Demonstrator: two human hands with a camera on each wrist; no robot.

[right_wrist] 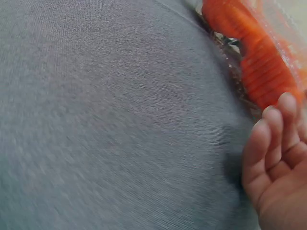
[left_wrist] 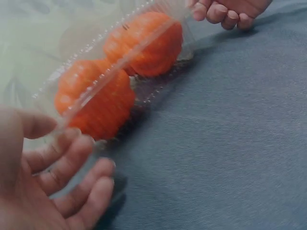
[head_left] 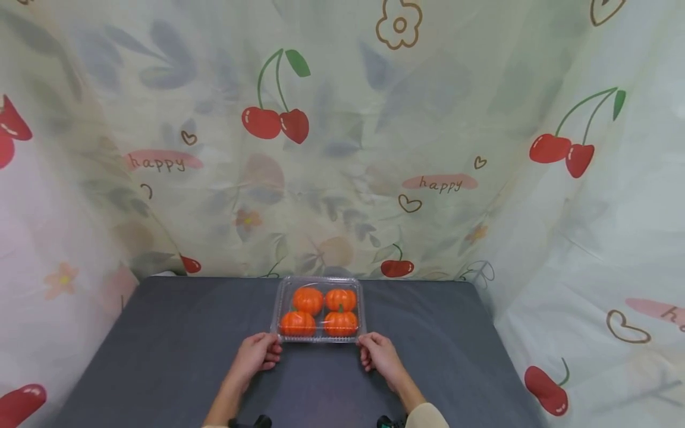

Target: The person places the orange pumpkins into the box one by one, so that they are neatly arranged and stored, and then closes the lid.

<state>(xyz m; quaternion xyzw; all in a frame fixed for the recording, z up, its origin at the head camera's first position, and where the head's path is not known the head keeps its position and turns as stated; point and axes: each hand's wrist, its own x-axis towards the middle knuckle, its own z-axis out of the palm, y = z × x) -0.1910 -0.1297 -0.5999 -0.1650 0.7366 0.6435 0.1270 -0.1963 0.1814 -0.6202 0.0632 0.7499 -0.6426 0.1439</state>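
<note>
A clear plastic clamshell box (head_left: 321, 340) lies on the dark cloth, its lid down over several small orange pumpkins (head_left: 298, 324). At the box's near left corner, my left hand (head_left: 255, 355) pinches the rim between thumb and forefinger, the other fingers loosely bent. My right hand (head_left: 381, 355) pinches the near right corner of the same rim. The left wrist view shows the rim (left_wrist: 91, 91) running between both hands in front of two pumpkins. In the right wrist view the fingers (right_wrist: 273, 127) are beside the box, and their hold on it is hidden.
Dark grey cloth (head_left: 176, 345) covers the table. A pale curtain (head_left: 342, 178) printed with cherries, hearts and flowers rises behind the table and along both sides. The box stands near the table's back edge.
</note>
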